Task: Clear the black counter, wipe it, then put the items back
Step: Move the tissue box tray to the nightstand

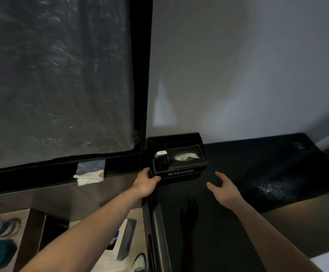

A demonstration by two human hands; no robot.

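A black organiser box (181, 173) stands in the back left corner of the black counter (257, 173), against the wall. It holds a tissue opening with white tissue (186, 156), a small white item (161, 153) and a dark item in its left compartments. My left hand (147, 181) grips the box's front left corner, thumb on the front face. My right hand (223, 186) hovers open over the counter, a little right of the box and apart from it.
A crumpled cloth (90, 172) lies on the dark ledge left of the box, below a plastic-covered pane. Lower left are a dark bin (42, 232), a white box and coloured items on the floor. A control panel (300, 146) sits at the counter's far right.
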